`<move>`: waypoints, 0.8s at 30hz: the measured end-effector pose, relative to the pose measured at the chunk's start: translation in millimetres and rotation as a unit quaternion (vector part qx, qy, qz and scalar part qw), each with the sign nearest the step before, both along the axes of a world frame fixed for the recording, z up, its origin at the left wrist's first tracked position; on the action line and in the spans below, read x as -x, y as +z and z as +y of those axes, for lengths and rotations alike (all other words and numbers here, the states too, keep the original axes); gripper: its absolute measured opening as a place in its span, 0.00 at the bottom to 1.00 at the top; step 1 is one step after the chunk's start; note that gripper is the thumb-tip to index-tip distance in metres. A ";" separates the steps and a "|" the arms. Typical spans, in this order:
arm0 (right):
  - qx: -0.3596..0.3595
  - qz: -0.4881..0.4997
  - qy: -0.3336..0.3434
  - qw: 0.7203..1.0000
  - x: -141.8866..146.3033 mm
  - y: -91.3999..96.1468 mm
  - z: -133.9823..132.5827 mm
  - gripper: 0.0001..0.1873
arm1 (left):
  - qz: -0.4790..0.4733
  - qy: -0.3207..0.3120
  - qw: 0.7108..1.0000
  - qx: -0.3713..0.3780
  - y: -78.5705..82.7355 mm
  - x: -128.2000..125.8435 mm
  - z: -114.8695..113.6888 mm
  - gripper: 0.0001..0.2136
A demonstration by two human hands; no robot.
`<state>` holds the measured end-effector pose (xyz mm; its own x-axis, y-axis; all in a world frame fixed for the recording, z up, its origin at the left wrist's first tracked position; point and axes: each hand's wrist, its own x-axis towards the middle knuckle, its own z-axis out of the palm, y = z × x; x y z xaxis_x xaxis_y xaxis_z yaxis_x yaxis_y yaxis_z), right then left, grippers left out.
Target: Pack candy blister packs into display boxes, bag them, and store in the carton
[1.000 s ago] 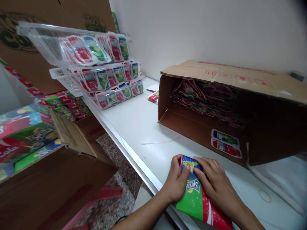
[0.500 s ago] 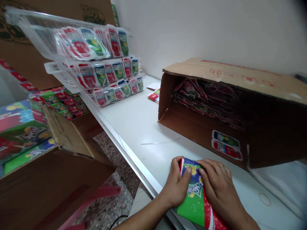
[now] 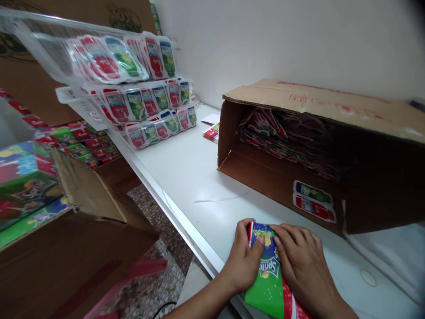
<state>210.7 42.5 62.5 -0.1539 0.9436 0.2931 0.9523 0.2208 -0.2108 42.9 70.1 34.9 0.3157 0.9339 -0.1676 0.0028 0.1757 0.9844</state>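
Observation:
A printed carton (image 3: 265, 283), green, blue and red with a "Sprite" logo, lies at the front edge of the white table (image 3: 172, 177). My left hand (image 3: 244, 257) is closed on its far left corner, thumb on the top face and fingers round the side. Across the carton's right side lies my right hand (image 3: 300, 257), its thumb pressed along the top and its fingers bent over the far edge. Beyond my hands, an open cardboard box (image 3: 318, 102) rests on its side with a pile of can-shaped cards (image 3: 285, 137) inside.
Clear trays (image 3: 76, 99) of bottle-printed cards are stacked at the back left. Below, left of the table, stands a brown box (image 3: 76, 257) with printed cartons. A pair of cards (image 3: 314, 201) lies on the opened box's inner wall. A rubber band (image 3: 368, 278) lies at right.
Both hands keep their hold on the carton. The right hand's fingers have shifted slightly left over its far edge. The view has moved a little.

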 end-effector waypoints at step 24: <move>0.013 0.352 -0.207 0.913 -18.4 -14.3 -25.8 0.14 | -0.069 -0.099 0.984 0.130 16.7 -8.4 27.5 0.23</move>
